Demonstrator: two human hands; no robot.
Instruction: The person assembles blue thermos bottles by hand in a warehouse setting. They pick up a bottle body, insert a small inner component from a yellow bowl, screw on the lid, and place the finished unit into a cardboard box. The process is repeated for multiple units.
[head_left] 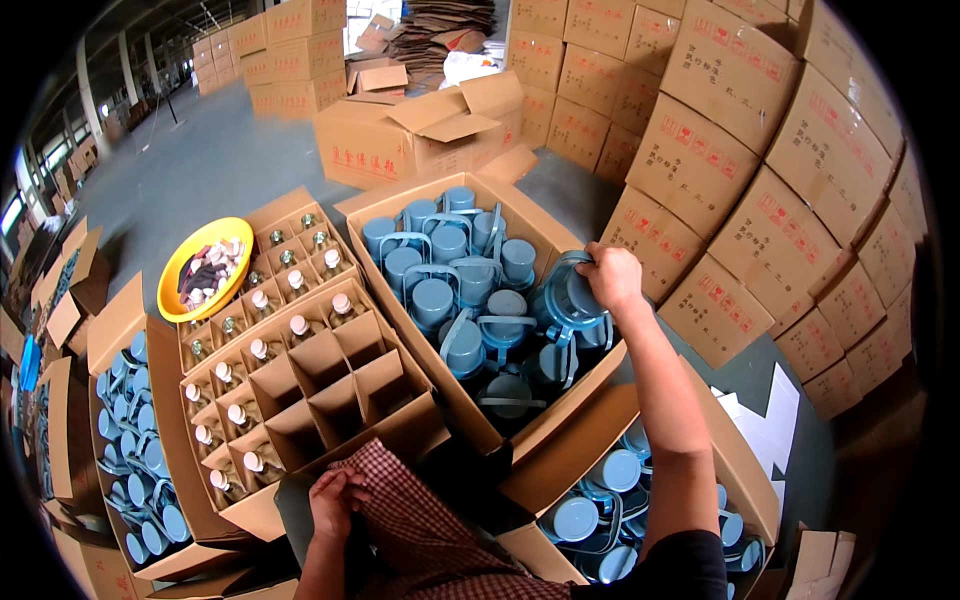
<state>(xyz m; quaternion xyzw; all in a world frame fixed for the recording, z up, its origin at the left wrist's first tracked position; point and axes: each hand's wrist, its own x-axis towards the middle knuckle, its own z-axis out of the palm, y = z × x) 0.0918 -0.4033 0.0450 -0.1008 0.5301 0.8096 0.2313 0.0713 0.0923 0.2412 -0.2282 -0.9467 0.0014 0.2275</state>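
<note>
My right hand point(612, 275) is closed on the handle of a blue thermos jug point(572, 300) at the right side of an open carton point(470, 405). This carton holds several more blue jugs point(432, 300) with lids and looped handles. My left hand point(336, 500) is held low over my lap, by the red checked apron point(410, 500). Its fingers are curled together; whatever may be between them is hidden. Just ahead of it stands a divided carton point(400, 425), where glass bottles point(240, 415) with white caps fill some cells and others are bare.
A yellow basin point(250, 232) of small white and dark pieces rests on the far bottle carton. Cartons of blue parts stand at the left point(135, 440) and lower right point(615, 470). Stacked sealed cartons point(690, 130) rise at the right; an open carton point(365, 150) lies beyond.
</note>
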